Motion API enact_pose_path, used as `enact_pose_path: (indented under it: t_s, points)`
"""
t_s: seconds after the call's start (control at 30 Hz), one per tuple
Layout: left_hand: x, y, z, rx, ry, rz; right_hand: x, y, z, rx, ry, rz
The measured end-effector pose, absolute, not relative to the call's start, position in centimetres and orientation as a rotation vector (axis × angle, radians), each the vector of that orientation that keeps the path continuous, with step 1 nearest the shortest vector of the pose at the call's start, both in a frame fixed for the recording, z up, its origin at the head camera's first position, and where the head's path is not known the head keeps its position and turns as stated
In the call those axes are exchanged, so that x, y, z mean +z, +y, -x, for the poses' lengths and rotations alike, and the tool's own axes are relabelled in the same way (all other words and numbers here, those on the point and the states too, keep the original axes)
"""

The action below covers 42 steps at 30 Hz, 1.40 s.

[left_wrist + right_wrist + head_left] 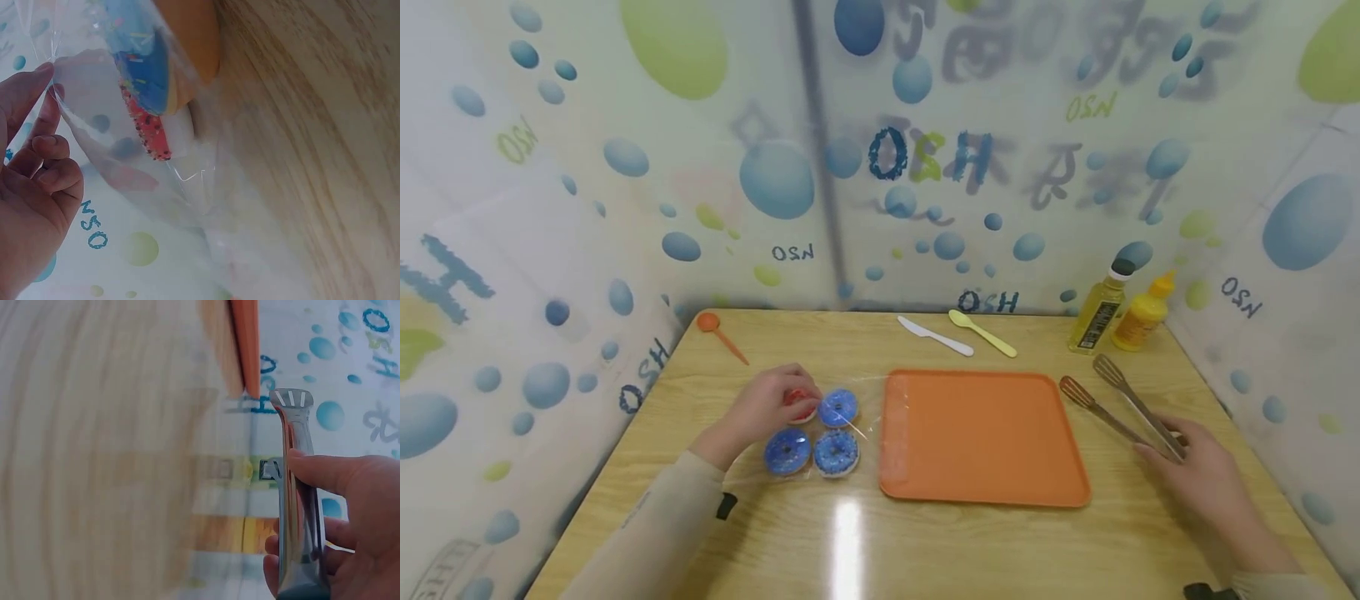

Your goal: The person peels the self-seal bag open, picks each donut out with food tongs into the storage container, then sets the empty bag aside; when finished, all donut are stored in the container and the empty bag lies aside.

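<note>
Several toy donuts with blue icing (836,452) and one with red icing (799,406) lie inside a clear plastic bag (81,81) left of an orange tray. My left hand (775,400) is over the red donut and partly hides it. In the left wrist view, its thumb and index finger pinch the bag's plastic, with the other fingers curled. My right hand (1198,467) grips metal tongs (1138,408) near the closed-off end, right of the tray. Their two slotted tips stand apart in the head view and point away from me.
The orange tray (981,437) lies mid-table. Behind it are a white knife (934,336) and a pale yellow spoon (983,333). An oil bottle (1097,312) and a yellow squeeze bottle (1142,317) stand at the back right. An orange spoon (721,336) lies back left. Patterned curtains surround the table.
</note>
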<state>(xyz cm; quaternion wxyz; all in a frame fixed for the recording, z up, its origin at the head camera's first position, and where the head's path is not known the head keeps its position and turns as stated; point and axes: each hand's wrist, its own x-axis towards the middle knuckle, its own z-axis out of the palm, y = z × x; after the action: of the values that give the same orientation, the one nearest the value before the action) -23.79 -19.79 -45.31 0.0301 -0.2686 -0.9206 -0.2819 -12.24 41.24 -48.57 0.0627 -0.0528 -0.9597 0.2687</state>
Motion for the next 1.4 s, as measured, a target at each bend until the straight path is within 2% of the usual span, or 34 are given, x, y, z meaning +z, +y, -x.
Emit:
enact_pose_path:
  t_s: [0.63, 1.07, 1.4]
  points:
    - [-45.0, -19.8, 23.8, -0.895, -2.809, 0.837, -46.0, 30.7, 13.7, 0.821, -2.898, -0.304]
    - [-44.9, -19.7, 23.8, -0.907, -2.793, 0.844, -46.4, 24.6, 14.7, 0.752, -2.928, -0.546]
    - [-44.7, -19.7, 23.8, -0.898, -2.794, 0.846, -46.5, 21.4, 15.6, 0.614, -2.921, -0.593]
